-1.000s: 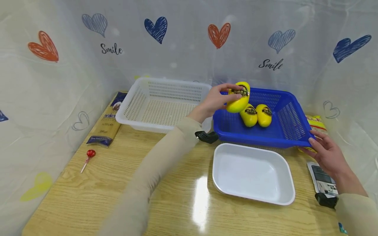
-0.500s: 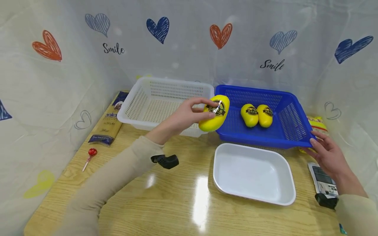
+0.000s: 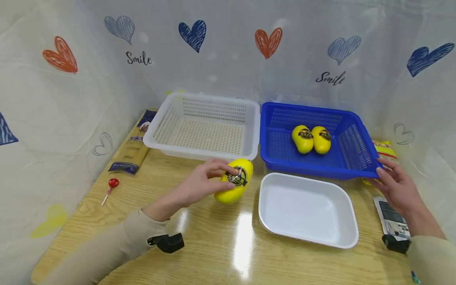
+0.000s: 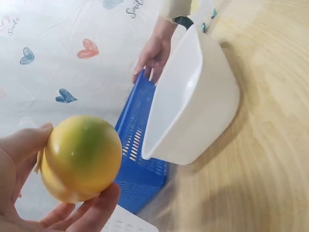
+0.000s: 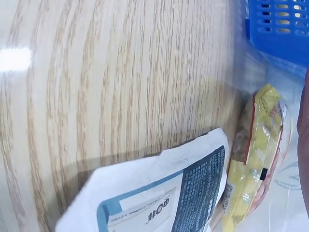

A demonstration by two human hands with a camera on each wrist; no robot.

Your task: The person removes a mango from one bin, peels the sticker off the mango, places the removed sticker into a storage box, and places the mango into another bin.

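In my left hand (image 3: 203, 184) is a yellow mango (image 3: 233, 182) with a black label, pinched between thumb and fingers in front of the white basket. The left wrist view shows its rounded end (image 4: 82, 157), tinged green. My right hand (image 3: 400, 190) grips the near right corner of the blue basket (image 3: 303, 168) by its rim. Two more labelled mangoes lie side by side in that basket, a left mango (image 3: 303, 139) and a right mango (image 3: 322, 140). Only a blurred edge of the right hand shows in the right wrist view.
The white slotted basket (image 3: 199, 152) stands left of the blue one. A glossy white tray (image 3: 308, 209) sits in front of the blue basket. A pasta packet (image 3: 130, 152) and a red lollipop (image 3: 113, 183) lie left; a white pouch (image 5: 154, 193) and a yellow snack bag (image 5: 256, 154) lie right.
My left hand has carried the mango out from over the blue basket, left and toward me, to in front of the white basket. The right hand stays on the blue basket's corner.
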